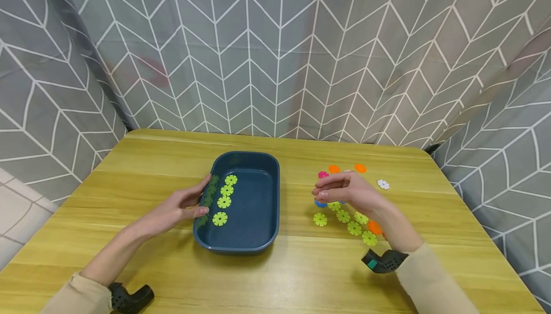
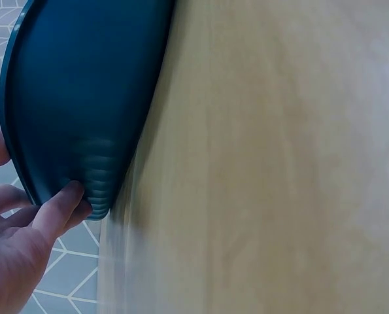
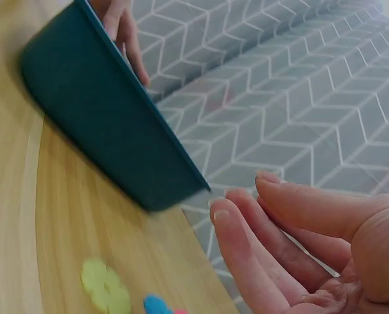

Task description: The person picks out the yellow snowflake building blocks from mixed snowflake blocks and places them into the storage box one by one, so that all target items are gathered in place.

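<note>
A dark blue rectangular tray [image 1: 254,209] stands left of centre on the table. Along its left side lie several yellow-green notched discs [image 1: 224,202] in a row, mirrored in the tray wall. My left hand [image 1: 181,206] grips the left rim, its fingers against the side of the tray [image 2: 76,85] in the left wrist view. Over the loose discs at the right hovers my right hand [image 1: 355,192], fingers loosely bent. The right wrist view shows nothing between the thumb and fingers of that hand [image 3: 292,242].
Loose yellow-green discs [image 1: 343,216] lie under and in front of the right hand. Around them are orange discs [image 1: 360,167], a white disc [image 1: 383,184], a blue disc [image 1: 320,204] and a pink disc [image 1: 323,174]. A grey patterned curtain [image 1: 267,56] hangs behind the wooden table [image 1: 301,276].
</note>
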The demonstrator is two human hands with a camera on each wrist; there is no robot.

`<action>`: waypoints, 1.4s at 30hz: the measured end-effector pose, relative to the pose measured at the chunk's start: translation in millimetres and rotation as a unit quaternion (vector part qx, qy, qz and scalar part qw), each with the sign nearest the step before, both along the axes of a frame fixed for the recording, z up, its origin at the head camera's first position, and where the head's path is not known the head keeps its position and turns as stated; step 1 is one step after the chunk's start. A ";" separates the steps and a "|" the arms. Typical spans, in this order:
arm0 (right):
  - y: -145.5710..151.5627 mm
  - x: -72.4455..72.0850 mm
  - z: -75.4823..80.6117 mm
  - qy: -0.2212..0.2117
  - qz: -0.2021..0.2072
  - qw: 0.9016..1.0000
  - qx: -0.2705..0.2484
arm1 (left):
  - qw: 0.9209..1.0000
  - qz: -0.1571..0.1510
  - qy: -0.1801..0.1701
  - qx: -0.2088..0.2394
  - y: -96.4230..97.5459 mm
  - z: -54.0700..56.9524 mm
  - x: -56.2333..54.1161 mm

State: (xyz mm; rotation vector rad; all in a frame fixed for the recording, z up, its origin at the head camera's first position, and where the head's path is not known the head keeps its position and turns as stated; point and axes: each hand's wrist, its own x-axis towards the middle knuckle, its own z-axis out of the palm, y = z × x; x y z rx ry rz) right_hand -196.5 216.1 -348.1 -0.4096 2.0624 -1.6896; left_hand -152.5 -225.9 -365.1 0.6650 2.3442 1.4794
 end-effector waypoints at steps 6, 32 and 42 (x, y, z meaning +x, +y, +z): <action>23.6 3.9 -4.9 0.004 -0.021 1.000 0.008 | 1.000 -0.002 0.003 0.000 -0.5 -0.4 -0.2; 101.6 13.3 -26.4 -0.002 -0.024 0.998 0.051 | 1.000 -0.002 0.003 -0.003 0.1 1.1 0.9; 105.9 12.7 -32.5 0.019 -0.001 0.996 0.085 | 1.000 -0.001 -0.004 0.002 0.5 -0.2 0.5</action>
